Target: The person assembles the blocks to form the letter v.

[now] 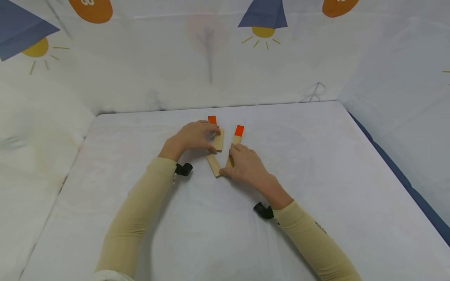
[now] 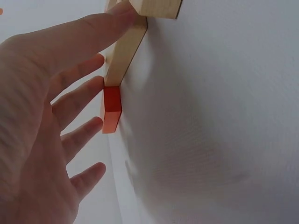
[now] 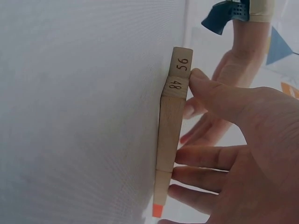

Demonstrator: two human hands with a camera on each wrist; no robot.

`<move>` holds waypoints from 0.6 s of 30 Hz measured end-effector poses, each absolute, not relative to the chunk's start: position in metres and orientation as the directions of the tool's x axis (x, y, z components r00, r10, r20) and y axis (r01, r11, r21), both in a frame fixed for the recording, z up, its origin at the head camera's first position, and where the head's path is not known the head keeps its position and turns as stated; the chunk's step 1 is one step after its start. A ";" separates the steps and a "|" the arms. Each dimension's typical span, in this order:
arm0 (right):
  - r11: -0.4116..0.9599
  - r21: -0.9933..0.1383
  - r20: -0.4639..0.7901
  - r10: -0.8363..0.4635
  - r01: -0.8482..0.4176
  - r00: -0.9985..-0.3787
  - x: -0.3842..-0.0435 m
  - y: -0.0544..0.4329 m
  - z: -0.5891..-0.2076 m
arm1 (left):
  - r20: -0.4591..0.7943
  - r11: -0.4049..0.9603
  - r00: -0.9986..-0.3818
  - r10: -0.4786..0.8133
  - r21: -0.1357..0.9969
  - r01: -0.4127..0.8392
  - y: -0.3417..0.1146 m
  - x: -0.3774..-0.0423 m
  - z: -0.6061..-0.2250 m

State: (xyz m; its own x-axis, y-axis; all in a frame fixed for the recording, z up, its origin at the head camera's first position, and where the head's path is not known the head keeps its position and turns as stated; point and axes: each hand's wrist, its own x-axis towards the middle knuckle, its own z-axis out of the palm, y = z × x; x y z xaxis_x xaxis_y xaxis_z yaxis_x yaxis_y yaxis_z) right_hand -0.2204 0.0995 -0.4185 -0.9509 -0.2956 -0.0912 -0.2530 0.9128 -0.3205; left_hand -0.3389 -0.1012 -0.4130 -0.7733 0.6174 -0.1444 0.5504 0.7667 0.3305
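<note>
Several flat wooden blocks lie on the white table in a V shape. My left hand (image 1: 195, 134) spans a plain wooden block (image 1: 218, 145), with the thumb at its near end and the forefinger at its far end. Beyond those fingers sits a red-ended block (image 2: 112, 109). On the right, my right hand (image 1: 247, 164) holds a wooden block (image 3: 169, 123) marked 48, thumb by its near end and fingers along its side. This block meets another numbered block (image 3: 180, 60) at the V's point. A second red-ended block (image 1: 239, 132) lies past my right fingers.
A white cloth covers the table (image 1: 197, 234), and its far edge meets a pale curtain (image 1: 168, 70) printed with lamps. Dark blue material (image 1: 393, 164) shows past the right edge. A black wrist camera (image 1: 183, 169) is strapped beside my left sleeve, another (image 1: 263, 210) beside my right.
</note>
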 end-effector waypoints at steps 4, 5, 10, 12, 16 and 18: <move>0.913 -0.322 -0.092 -0.295 -0.252 -0.951 -0.220 0.100 -0.419 | -0.131 0.757 -0.766 0.629 0.327 0.565 -0.101 -0.341 -0.415; 0.912 -0.322 -0.090 -0.295 -0.253 -0.951 -0.220 0.100 -0.419 | -0.127 0.755 -0.766 0.630 0.329 0.567 -0.101 -0.342 -0.416; 0.914 -0.318 -0.086 -0.294 -0.254 -0.952 -0.220 0.101 -0.419 | -0.113 0.751 -0.767 0.632 0.335 0.569 -0.100 -0.343 -0.418; 0.915 -0.315 -0.089 -0.294 -0.253 -0.952 -0.220 0.101 -0.419 | -0.116 0.754 -0.769 0.629 0.332 0.567 -0.100 -0.344 -0.419; 0.914 -0.314 -0.090 -0.299 -0.257 -0.950 -0.219 0.101 -0.418 | -0.123 0.766 -0.778 0.616 0.327 0.554 -0.100 -0.344 -0.420; 0.913 -0.312 -0.085 -0.302 -0.262 -0.950 -0.219 0.101 -0.418 | -0.115 0.765 -0.780 0.615 0.327 0.555 -0.099 -0.344 -0.420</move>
State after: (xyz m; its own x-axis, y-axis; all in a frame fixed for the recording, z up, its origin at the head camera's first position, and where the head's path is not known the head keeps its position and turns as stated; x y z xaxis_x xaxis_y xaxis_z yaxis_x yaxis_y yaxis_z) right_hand -0.2189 0.1009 -0.4183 -0.9496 -0.3016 -0.0855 -0.2620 0.9133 -0.3119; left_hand -0.3440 -0.0993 -0.4204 -0.7800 0.6150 -0.1155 0.5548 0.7650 0.3270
